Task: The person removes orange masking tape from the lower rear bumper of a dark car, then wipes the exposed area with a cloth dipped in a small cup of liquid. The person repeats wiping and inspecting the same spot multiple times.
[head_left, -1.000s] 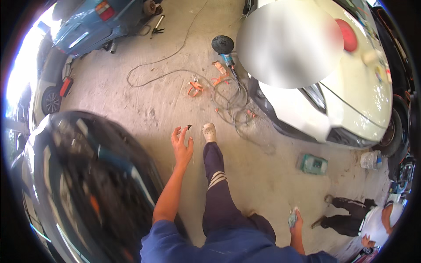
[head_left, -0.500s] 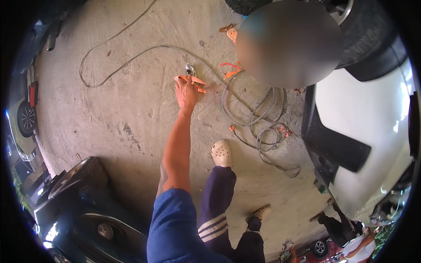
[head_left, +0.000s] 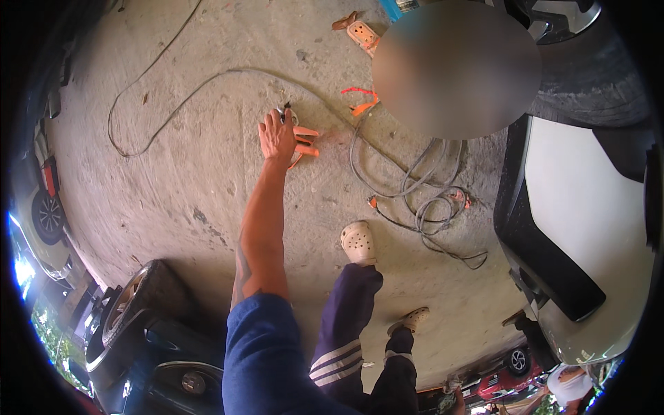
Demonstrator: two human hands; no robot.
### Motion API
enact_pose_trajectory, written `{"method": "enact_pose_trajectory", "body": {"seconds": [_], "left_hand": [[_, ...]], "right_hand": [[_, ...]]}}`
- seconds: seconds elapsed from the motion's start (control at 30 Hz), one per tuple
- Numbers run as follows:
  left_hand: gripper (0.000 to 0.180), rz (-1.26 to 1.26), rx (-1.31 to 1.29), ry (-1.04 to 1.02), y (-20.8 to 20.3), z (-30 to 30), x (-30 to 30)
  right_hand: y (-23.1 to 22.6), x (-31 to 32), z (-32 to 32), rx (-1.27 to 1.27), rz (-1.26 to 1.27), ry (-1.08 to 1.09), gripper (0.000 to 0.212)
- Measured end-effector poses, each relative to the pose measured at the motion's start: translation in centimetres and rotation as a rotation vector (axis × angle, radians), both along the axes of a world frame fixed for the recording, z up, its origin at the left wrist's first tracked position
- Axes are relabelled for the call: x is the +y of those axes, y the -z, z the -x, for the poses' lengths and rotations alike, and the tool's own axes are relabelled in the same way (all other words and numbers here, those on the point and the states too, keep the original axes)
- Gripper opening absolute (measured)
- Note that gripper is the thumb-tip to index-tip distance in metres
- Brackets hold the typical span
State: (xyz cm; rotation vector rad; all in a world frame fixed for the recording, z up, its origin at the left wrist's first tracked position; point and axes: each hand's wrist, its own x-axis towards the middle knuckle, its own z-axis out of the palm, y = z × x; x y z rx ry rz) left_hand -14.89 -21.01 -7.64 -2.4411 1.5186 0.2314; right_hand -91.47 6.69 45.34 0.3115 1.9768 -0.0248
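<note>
My left hand [head_left: 278, 137] reaches down to the concrete floor, its back towards me. Its fingers close over the bright metal part of an orange-handled tool [head_left: 305, 148], whose exact kind I cannot make out. Two orange arms of it stick out to the right of my palm, and a small dark piece shows beyond my fingertips. At the lower edge, beside my legs, my right hand [head_left: 456, 402] shows only in part. It seems closed on something small and greyish that I cannot name.
A grey cable [head_left: 238, 70] loops across the floor, with coils and an orange plug [head_left: 373, 202] right of my hand. A socket strip [head_left: 362, 36] lies farther off. A white vehicle [head_left: 588, 173] stands right, a dark vehicle [head_left: 131, 373] lower left. A person [head_left: 569, 384] appears lower right.
My left hand has shifted slightly left, forward over the tool's metal part. More of the orange handles now shows to its right. The whole view has moved a little.
</note>
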Motion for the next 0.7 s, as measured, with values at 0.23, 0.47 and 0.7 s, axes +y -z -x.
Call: {"method": "enact_pose_trajectory", "body": {"seconds": [0.23, 0.47, 0.7], "left_hand": [[0.022, 0.041, 0.005, 0.070, 0.1, -1.2, 0.9], [0.014, 0.082, -0.006, -0.115, 0.2, -0.5, 0.4], [0.042, 0.445, 0.141, -0.284, -1.2, 0.8, 1.2]], "right_hand": [[1.0, -2.9, -3.2, 0.061, 0.028, -0.214, 0.062], [1.7, -4.3, -3.7, 0.047, 0.002, -0.221, 0.051], [1.3, -6.0, -3.7, 0.019, 0.027, -0.240, 0.042]]}}
